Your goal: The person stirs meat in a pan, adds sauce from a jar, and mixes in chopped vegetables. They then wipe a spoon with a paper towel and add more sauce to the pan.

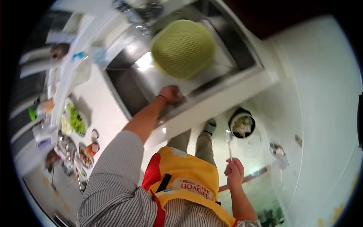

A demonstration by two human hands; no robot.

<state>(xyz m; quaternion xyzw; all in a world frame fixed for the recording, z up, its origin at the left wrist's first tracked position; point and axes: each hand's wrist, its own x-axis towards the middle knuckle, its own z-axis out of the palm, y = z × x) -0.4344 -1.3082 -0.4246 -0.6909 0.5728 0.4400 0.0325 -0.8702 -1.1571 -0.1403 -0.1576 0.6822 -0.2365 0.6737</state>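
My left hand point(171, 94) reaches down into the steel sink point(140, 81), fingers curled near the edge closest to me; blur hides whatever they hold. Just beyond it in the sink, a green ribbed plastic basket point(183, 49) lies apart from the hand. Low on the right, my right hand point(235, 169) is closed around the handle of a metal spoon point(229, 142), whose bowl points away from me. Near the spoon's tip, on the floor, stands a round bin point(231, 122) with pale and green scraps inside.
The faucet point(141, 28) rises at the sink's far left. On the left counter point(107, 119) are a plate of green vegetables point(76, 120), a small dish of food point(86, 156), an orange-labelled jar point(92, 149) and utensils. My slippered foot point(210, 126) is beside the bin.
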